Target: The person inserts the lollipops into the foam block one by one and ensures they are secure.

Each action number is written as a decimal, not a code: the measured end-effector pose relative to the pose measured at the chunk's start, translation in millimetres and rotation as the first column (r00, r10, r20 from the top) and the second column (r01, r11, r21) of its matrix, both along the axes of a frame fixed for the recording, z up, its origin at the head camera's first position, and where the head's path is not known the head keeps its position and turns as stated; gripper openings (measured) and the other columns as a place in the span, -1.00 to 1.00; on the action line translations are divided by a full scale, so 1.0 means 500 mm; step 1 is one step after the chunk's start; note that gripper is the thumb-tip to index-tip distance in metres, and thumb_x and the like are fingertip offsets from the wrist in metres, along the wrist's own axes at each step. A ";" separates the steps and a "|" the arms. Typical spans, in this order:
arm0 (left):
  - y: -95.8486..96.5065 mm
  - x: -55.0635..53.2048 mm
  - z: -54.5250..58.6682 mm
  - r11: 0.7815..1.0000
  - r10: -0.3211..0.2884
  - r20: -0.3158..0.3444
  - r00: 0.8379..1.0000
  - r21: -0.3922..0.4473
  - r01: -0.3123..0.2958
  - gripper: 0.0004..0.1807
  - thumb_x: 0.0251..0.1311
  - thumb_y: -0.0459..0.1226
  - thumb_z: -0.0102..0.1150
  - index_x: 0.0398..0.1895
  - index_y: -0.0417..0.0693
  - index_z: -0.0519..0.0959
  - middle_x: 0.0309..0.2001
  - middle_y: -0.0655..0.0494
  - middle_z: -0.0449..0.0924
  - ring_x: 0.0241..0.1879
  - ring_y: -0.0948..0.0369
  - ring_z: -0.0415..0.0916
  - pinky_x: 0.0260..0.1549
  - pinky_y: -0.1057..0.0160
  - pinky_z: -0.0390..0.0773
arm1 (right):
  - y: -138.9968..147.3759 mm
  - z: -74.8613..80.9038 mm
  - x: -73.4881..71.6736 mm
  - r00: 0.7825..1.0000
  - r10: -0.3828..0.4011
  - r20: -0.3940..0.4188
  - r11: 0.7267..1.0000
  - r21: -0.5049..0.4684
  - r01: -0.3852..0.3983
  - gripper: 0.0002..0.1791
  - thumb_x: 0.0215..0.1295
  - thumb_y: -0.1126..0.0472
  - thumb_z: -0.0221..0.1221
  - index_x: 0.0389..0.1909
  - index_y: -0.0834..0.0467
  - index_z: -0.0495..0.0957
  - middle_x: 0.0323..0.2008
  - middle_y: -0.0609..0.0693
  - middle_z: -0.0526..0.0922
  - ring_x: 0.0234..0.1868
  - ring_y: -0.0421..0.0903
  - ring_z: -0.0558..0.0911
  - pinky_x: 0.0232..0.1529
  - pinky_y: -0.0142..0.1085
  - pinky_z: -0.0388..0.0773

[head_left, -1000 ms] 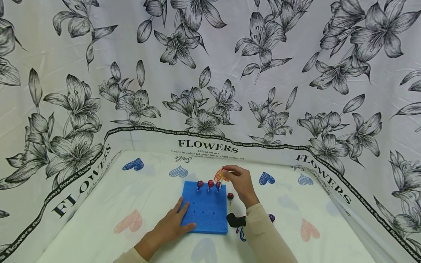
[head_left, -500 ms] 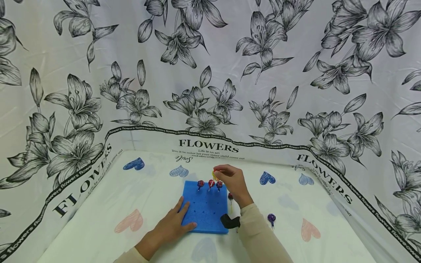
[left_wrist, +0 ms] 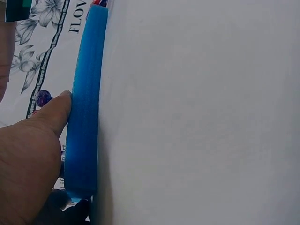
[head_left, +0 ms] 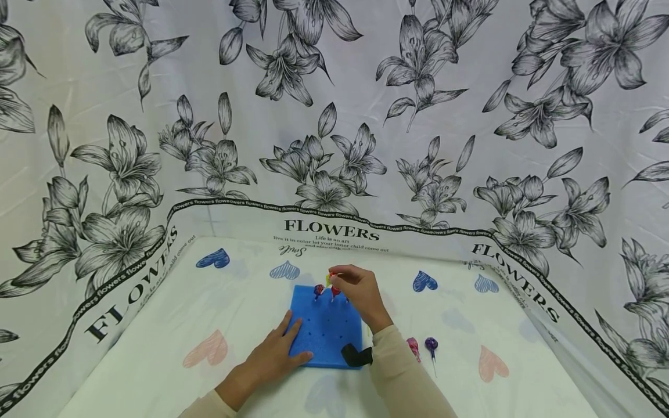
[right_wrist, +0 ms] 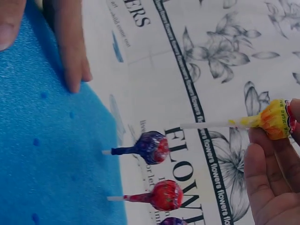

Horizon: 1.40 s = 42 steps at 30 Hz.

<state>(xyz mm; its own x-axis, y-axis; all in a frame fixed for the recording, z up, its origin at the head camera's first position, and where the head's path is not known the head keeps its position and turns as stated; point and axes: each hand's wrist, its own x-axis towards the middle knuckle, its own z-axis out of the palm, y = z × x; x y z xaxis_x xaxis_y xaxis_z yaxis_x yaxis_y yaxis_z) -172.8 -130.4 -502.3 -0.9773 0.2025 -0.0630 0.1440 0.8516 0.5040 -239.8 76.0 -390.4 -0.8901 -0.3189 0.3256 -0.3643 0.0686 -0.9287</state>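
My right hand [head_left: 360, 293] pinches a yellow-wrapped lollipop [right_wrist: 276, 119] by its head, its bare white stick pointing toward the foam. It hovers over the far edge of a blue foam block [head_left: 325, 345] dotted with small holes. Upright in the block's far row stand a purple-blue lollipop [right_wrist: 152, 147], a red lollipop [right_wrist: 167, 195] and another purple lollipop [right_wrist: 173, 221], cut off in the right wrist view and mostly behind the hand in the head view. With fingers spread, my left hand [head_left: 269, 354] rests on the block's near-left side; its thumb [left_wrist: 58, 108] touches the foam edge.
On the white heart-printed cloth [head_left: 251, 302], a pink lollipop [head_left: 413, 348] and a purple lollipop [head_left: 431, 344] lie right of my right sleeve. A black device [head_left: 358, 354] juts from the right wrist over the block. Flower-printed fabric [head_left: 324, 174] rises behind.
My right hand has carried the yellow lollipop leftward, from above the right standing lollipop toward the left one. The lying pink lollipop has come into sight beside the sleeve. My left hand stays put.
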 end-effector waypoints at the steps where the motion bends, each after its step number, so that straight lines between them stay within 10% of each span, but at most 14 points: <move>1: 0.000 0.000 0.000 1.000 0.000 0.000 1.000 -0.001 0.000 0.03 0.06 0.31 0.16 0.47 -0.12 0.18 0.49 -0.18 -0.10 0.33 -0.31 0.08 0.02 -0.32 0.35 | -0.003 -0.003 0.000 1.000 -0.003 0.005 1.000 0.007 0.003 -0.76 0.32 0.34 0.21 -0.03 0.32 0.63 -0.10 0.20 0.64 -0.13 -0.03 0.65 -0.09 -0.21 0.58; 18: -0.005 0.000 0.007 0.999 -0.025 -0.022 0.999 0.031 0.025 -0.01 0.14 0.28 0.13 0.46 -0.17 0.18 0.50 -0.20 -0.13 0.27 -0.40 0.13 0.04 -0.33 0.32 | -0.043 -0.115 -0.037 0.999 0.028 -0.036 0.994 0.105 -0.024 -0.78 0.30 0.28 0.25 -0.07 0.22 0.67 -0.19 0.03 0.71 -0.16 -0.10 0.67 -0.11 -0.27 0.58; 30: -0.004 0.004 0.008 0.999 -0.024 -0.024 0.999 0.031 0.024 -0.01 0.13 0.27 0.14 0.46 -0.16 0.18 0.49 -0.19 -0.11 0.27 -0.38 0.14 0.02 -0.32 0.34 | -0.050 -0.089 0.013 0.996 0.091 0.021 0.988 0.120 -0.093 -0.79 0.30 0.40 0.20 -0.08 0.34 0.64 -0.20 0.24 0.68 -0.13 0.10 0.67 -0.12 -0.27 0.59; 42: -0.003 0.003 0.007 0.999 -0.030 -0.028 0.999 0.039 0.031 -0.03 0.15 0.24 0.16 0.46 -0.19 0.18 0.49 -0.21 -0.12 0.30 -0.35 0.11 0.05 -0.31 0.33 | -0.055 -0.151 -0.018 0.995 0.068 0.067 0.983 0.167 -0.078 -0.78 0.24 0.23 0.31 -0.11 0.19 0.70 -0.25 -0.09 0.71 -0.21 -0.15 0.68 -0.14 -0.29 0.60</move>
<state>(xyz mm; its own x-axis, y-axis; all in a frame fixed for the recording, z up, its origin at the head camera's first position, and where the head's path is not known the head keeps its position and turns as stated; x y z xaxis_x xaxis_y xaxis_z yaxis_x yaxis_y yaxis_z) -171.2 -132.1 -498.7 -0.9719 0.2339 -0.0274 0.1839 0.8263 0.5324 -249.0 48.4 -466.1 -0.8790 -0.4293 0.2073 -0.3172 0.2020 -0.9266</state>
